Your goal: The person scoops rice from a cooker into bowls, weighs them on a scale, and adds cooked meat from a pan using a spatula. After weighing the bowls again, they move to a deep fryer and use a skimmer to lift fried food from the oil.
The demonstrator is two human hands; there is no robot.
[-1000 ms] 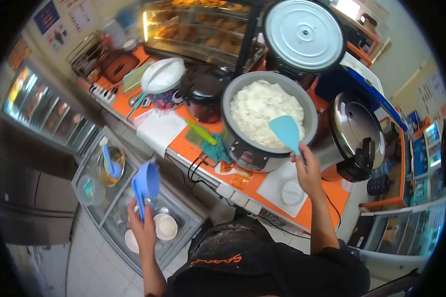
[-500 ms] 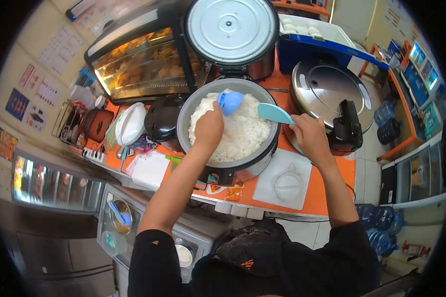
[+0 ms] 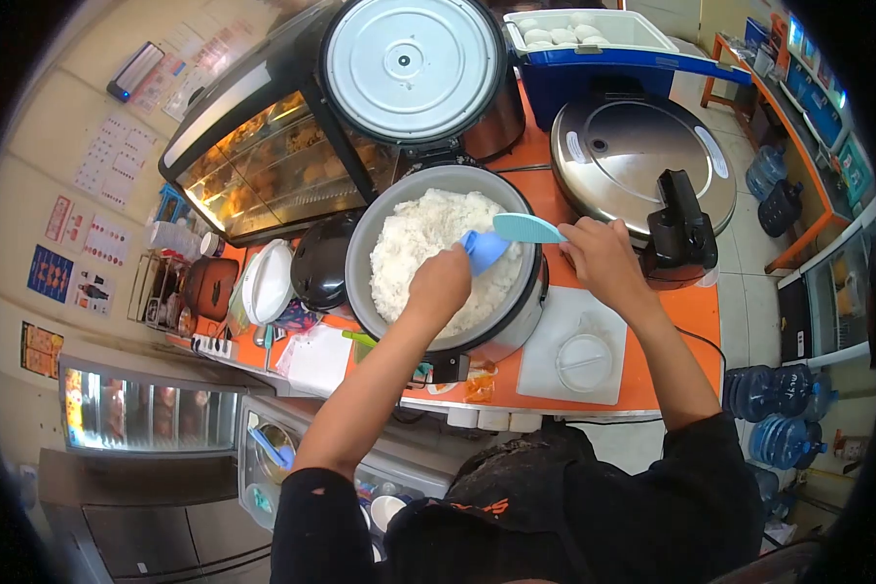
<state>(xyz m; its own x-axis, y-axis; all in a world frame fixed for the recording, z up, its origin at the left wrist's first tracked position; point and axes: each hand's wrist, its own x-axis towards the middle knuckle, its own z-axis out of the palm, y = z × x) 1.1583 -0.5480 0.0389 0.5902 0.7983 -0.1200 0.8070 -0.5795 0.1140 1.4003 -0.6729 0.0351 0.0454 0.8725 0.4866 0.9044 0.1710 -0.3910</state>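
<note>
An open rice cooker (image 3: 361,268) full of white rice (image 3: 406,248) stands in front of me on the orange counter. My left hand (image 3: 440,287) is closed around a small blue scoop (image 3: 486,251), held over the right half of the rice. From the right, my right hand (image 3: 605,263) grips the handle end of a turquoise rice paddle (image 3: 528,229). The paddle's blade points left and overlaps the pot's right rim in this view, its tip right by the scoop. Part of the scoop is hidden behind my left fingers.
A big closed steel cooker (image 3: 642,156) stands right of the pot, with the raised lid (image 3: 414,88) behind. On the left are a lit food warmer (image 3: 263,165) and a black lidded pot (image 3: 323,261). A white board (image 3: 545,370) bears a round lid (image 3: 584,363).
My left hand and the scoop have moved right and toward me across the rice, turning the scoop close to the paddle. The paddle has shifted slightly left, and my view has turned.
</note>
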